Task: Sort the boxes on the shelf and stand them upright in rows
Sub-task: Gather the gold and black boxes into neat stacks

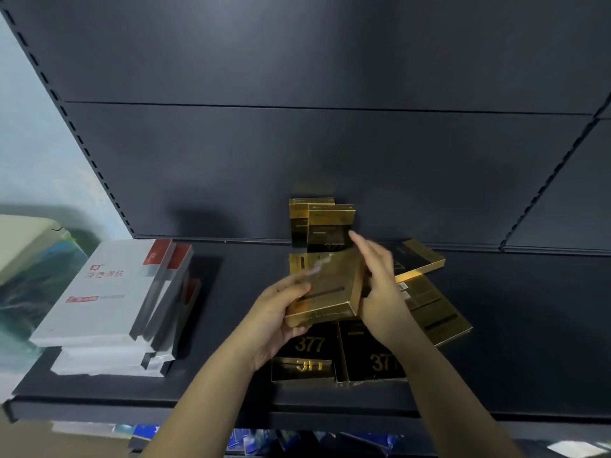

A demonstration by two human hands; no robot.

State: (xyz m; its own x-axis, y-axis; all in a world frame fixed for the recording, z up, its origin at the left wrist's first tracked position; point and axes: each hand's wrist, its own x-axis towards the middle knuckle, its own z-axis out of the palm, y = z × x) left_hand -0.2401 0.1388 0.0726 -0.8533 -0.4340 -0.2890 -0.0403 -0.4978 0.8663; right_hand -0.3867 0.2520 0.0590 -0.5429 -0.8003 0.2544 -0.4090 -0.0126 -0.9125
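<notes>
A gold box (325,289) is held tilted above the dark shelf (231,325). My left hand (277,312) grips its lower left corner, and my right hand (380,285) presses on its right side with fingers stretched up. Two gold-and-black boxes (327,226) stand upright against the back panel just behind it. Several more gold and black boxes marked 377 lie flat under and to the right of my hands, such as one flat black box (370,352) and one flat gold box (436,312).
A stack of white boxes with red corners (109,302) lies flat on the shelf's left part. Beyond the shelf's left end are a beige object and plastic wrap (29,259). Blue packages (251,441) show on the shelf below.
</notes>
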